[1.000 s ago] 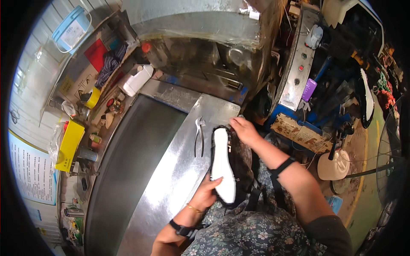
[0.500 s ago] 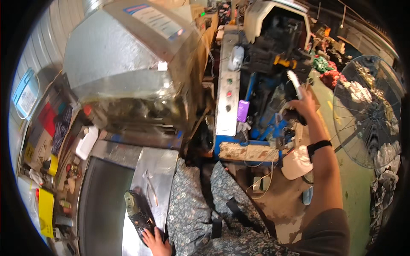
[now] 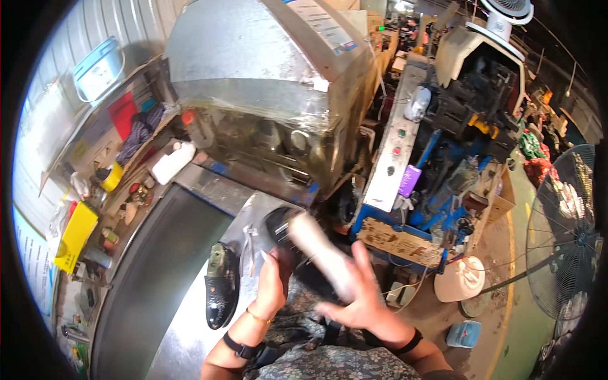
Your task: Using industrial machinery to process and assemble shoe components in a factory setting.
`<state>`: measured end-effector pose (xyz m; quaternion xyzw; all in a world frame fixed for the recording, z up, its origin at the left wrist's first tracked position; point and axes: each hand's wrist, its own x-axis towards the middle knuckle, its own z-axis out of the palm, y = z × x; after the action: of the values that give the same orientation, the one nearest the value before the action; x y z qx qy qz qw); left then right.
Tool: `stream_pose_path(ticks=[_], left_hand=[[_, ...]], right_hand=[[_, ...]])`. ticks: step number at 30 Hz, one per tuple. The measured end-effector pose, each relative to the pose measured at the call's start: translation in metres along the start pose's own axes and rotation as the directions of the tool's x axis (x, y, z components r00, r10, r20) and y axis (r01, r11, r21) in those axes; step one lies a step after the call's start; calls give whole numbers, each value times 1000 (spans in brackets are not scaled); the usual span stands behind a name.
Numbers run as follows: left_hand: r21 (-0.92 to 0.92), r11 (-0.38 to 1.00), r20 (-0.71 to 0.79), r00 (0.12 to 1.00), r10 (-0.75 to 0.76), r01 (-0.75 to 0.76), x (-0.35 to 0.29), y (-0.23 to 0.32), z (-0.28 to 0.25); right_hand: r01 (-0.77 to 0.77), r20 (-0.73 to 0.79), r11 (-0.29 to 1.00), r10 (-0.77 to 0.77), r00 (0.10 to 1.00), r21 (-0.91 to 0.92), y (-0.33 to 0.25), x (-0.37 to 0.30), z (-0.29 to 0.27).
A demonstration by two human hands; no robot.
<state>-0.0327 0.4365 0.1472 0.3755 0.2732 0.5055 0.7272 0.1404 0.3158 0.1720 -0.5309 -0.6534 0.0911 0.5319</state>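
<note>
My left hand (image 3: 271, 292) is closed around the side of a dark shoe (image 3: 277, 221), held over the metal bench top. My right hand (image 3: 364, 297) grips a long pale sole-shaped piece (image 3: 320, 250), smeared by motion, with its fingers and thumb spread around the lower end. The pale piece crosses in front of the dark shoe, and whether the two are joined I cannot tell. To the left of my hands, a shiny black shoe (image 3: 220, 297) lies on the bench with its toe toward me. Beside it lies a slim metal tool (image 3: 249, 248).
A dark belt (image 3: 158, 266) runs along the left, below a large metal hood (image 3: 253, 69). At the right stand a blue machine (image 3: 437, 212), a white jug (image 3: 459, 278) and a large fan (image 3: 563, 234). Left shelves hold a white bottle (image 3: 174, 163) and a yellow box (image 3: 76, 237).
My right hand has come back from the machine with the pale piece to in front of me. My left hand has left the bench shoe and holds a dark shoe. The view has turned left.
</note>
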Motion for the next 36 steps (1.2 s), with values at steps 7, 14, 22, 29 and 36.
stream_pose_path(ticks=[7,14,22,29,36], left_hand=[[956,282,138,968,-210,-75,-41,63,-18],[882,192,446,894,-48,-430,-55,53,-83],[992,44,-129,928,349,121,-19,39,-194],[896,365,-349,910,224,254,-16,46,-204],[81,995,-401,916,-24,61,-21,3,-124]], right_hand=[[-704,677,329,211,705,629,17,18,25],[-815,714,-254,653,252,521,43,-48,35],[-351,-67,397,737,673,848,140,76,142],[-329,-110,943,334,936,57,197,116,233],[-711,617,406,355,702,575,25,13,173]])
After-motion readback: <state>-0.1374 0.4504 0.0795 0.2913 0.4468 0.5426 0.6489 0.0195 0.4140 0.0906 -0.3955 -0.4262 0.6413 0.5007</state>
